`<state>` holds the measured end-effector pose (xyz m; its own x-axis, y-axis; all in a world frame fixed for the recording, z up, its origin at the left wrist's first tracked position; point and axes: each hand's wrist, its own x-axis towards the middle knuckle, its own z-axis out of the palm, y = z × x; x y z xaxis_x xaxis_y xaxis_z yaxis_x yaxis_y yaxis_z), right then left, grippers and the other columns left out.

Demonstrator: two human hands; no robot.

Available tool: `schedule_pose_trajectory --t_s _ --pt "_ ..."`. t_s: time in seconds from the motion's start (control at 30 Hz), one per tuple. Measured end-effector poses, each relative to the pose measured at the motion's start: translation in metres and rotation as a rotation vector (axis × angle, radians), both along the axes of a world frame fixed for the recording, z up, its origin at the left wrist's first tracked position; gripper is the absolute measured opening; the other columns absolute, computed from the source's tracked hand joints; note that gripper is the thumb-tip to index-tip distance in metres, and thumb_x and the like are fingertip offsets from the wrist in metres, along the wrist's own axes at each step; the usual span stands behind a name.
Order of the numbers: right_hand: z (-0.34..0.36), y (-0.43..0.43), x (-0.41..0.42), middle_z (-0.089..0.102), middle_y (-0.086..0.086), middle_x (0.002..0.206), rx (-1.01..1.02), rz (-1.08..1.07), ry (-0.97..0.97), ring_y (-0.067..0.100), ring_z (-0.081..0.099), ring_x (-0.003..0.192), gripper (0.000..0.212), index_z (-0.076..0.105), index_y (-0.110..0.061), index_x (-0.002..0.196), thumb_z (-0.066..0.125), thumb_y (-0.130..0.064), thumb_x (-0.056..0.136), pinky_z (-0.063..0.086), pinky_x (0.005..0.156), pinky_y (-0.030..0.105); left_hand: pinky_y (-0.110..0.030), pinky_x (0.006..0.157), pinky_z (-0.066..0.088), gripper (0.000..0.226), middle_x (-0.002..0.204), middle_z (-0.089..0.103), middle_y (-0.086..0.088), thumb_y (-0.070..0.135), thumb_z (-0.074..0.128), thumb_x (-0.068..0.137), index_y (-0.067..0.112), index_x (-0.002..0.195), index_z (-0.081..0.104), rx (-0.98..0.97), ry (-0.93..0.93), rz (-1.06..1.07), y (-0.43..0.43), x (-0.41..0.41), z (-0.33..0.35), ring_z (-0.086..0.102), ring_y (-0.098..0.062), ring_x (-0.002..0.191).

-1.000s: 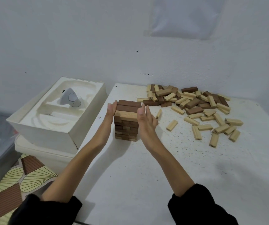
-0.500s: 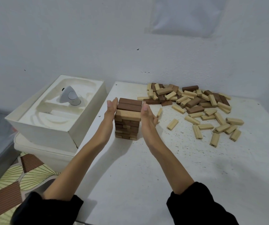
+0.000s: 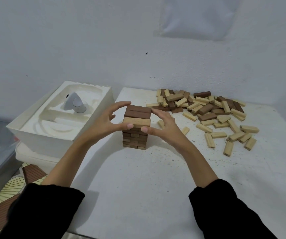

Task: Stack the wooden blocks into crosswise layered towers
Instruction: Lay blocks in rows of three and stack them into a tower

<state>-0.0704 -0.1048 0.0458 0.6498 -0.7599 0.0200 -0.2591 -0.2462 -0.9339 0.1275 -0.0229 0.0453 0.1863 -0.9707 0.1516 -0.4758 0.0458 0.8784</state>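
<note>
The tower [image 3: 135, 137] stands upright on the desk [image 3: 138, 178] near its left edge, several crosswise layers high; its top layer is two dark blocks and one pale block [image 3: 137, 122] at the front; the left hand [image 3: 102, 121] grasps the top from the left, fingers [image 3: 124, 103] curled to the back edge and thumb on the pale block's front; the right hand [image 3: 163, 125] grasps it from the right, fingers at the back corner and thumb on the front just under the pale block; the pile [image 3: 207, 111] of loose dark and pale blocks lies scattered to the right, apart from the tower; one stray block [image 3: 185, 130] lies near the right hand; a white box [image 3: 44, 135] sits beside the desk on the left, holding a grey gadget [image 3: 76, 103]; both sleeves are black.
</note>
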Motion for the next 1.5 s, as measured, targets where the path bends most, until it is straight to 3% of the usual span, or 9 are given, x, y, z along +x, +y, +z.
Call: schedule_pose_trajectory --t_s 0.3,0.53,0.7,0.87,1.03,1.13,1.3,1.4,1.5 --pt "-0.005 -0.003 0.004 0.03 -0.008 0.136 -0.005 -0.014 -0.022 0.012 0.019 0.135 0.064 0.039 -0.044 0.124 0.076 -0.036 0.072 0.022 0.108 0.034 -0.032 0.11 0.03 0.077 0.14 0.043 0.015 0.056 0.073 0.058 0.037 0.129 0.051 -0.015 -0.023 -0.015 -0.003 0.01 -0.003 0.036 0.004 0.13" --pt "-0.004 -0.002 0.005 0.028 -0.005 0.142 -0.027 -0.024 -0.016 0.001 0.018 0.125 0.073 0.039 -0.031 0.138 0.075 -0.036 0.074 0.019 0.101 0.026 -0.03 0.108 0.031 0.081 0.139 0.044 0.017 0.07 0.074 0.054 0.041 0.127 0.053 -0.012 -0.025 -0.036 -0.002 0.012 -0.002 0.036 0.003 0.131" --pt "-0.007 0.0 0.007 0.029 -0.003 0.142 -0.053 -0.044 -0.003 0.01 0.016 0.133 0.074 0.038 -0.031 0.14 0.073 -0.039 0.075 0.019 0.101 0.027 -0.032 0.109 0.032 0.074 0.138 0.045 0.015 0.054 0.073 0.061 0.036 0.13 0.051 -0.021 -0.015 -0.035 -0.001 0.011 -0.005 0.037 0.004 0.129" --pt "-0.008 0.001 0.008 0.029 -0.001 0.142 -0.063 -0.043 0.001 0.013 0.016 0.134 0.075 0.036 -0.032 0.142 0.072 -0.04 0.076 0.019 0.099 0.027 -0.036 0.111 0.033 0.075 0.139 0.045 0.014 0.052 0.073 0.062 0.035 0.131 0.05 -0.021 -0.004 -0.038 0.001 0.012 -0.004 0.036 0.002 0.131" --pt "-0.008 0.002 0.002 0.029 -0.002 0.144 -0.04 -0.047 -0.015 0.016 0.017 0.137 0.083 0.031 -0.038 0.142 0.067 -0.055 0.068 0.02 0.112 0.04 -0.033 0.108 0.034 0.082 0.143 0.041 0.017 0.068 0.07 0.059 0.04 0.132 0.046 -0.021 0.016 -0.034 0.003 0.009 0.0 0.034 0.001 0.133" --pt "-0.007 0.0 -0.006 0.036 -0.005 0.139 -0.046 -0.073 -0.039 0.017 0.023 0.134 0.075 0.036 -0.043 0.136 0.055 -0.063 0.066 0.024 0.112 0.047 -0.024 0.102 0.037 0.066 0.14 0.045 0.017 0.067 0.058 0.07 0.04 0.129 0.048 -0.066 0.015 0.004 0.005 0.002 0.012 0.037 0.001 0.131" --pt "-0.002 -0.005 -0.029 0.041 -0.007 0.136 -0.057 -0.116 -0.107 0.015 0.03 0.131 0.071 0.04 -0.042 0.133 0.056 -0.061 0.067 0.028 0.106 0.036 -0.021 0.1 0.039 0.034 0.126 0.059 0.013 0.035 0.056 0.093 0.024 0.125 0.057 -0.131 -0.021 0.041 0.002 -0.012 0.043 0.051 0.002 0.119" --pt "-0.001 -0.008 -0.047 0.043 -0.009 0.134 -0.098 -0.144 -0.122 0.013 0.032 0.13 0.07 0.041 -0.042 0.133 0.06 -0.057 0.067 0.029 0.104 0.035 -0.007 0.087 0.041 0.027 0.12 0.061 0.013 0.026 0.056 0.094 0.022 0.12 0.06 -0.152 -0.107 0.04 -0.004 -0.028 0.058 0.053 0.005 0.113" --pt "0.0 -0.012 -0.065 0.045 -0.011 0.131 -0.132 -0.175 -0.128 0.014 0.035 0.129 0.07 0.044 -0.038 0.133 0.063 -0.053 0.068 0.03 0.102 0.034 -0.015 0.089 0.044 0.024 0.117 0.061 0.013 0.029 0.059 0.092 0.025 0.116 0.061 -0.164 -0.199 0.011 -0.012 -0.044 0.066 0.053 0.003 0.112"
